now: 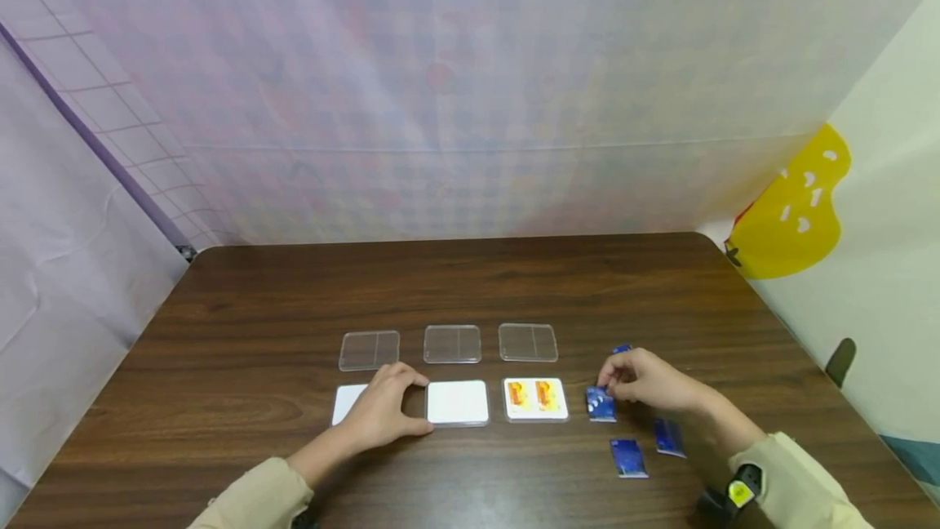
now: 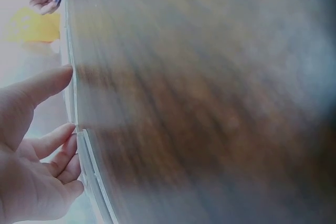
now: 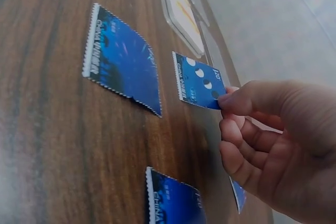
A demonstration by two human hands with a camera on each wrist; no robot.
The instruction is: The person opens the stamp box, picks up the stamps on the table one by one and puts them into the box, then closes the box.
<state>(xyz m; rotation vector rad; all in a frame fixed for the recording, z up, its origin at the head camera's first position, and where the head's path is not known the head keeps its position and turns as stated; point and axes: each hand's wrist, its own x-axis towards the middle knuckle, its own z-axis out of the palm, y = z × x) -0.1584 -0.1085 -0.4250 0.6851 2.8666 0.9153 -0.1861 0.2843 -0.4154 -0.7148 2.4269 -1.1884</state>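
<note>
My right hand (image 1: 649, 382) pinches a blue postage stamp (image 3: 199, 81) by its corner between thumb and fingers. White moon shapes and a perforated edge show on it. Other blue stamps lie around that hand: one (image 1: 629, 459) nearer me, one (image 1: 670, 437) below the wrist, and one (image 1: 622, 348) partly hidden behind the fingers. My left hand (image 1: 382, 406) spreads thumb and forefinger to the left corners of a white-faced flat plastic case (image 1: 458, 403). Its other fingers partly cover a second white-faced case (image 1: 347, 403). A third case (image 1: 536, 399), right of the middle one, bears two yellow-orange stamps.
Behind the cases stand three clear plastic lids in a row: left (image 1: 370, 350), middle (image 1: 452, 344) and right (image 1: 528, 343). All lie on a dark wooden table (image 1: 470, 284). A patterned curtain (image 1: 441, 104) hangs beyond its far edge.
</note>
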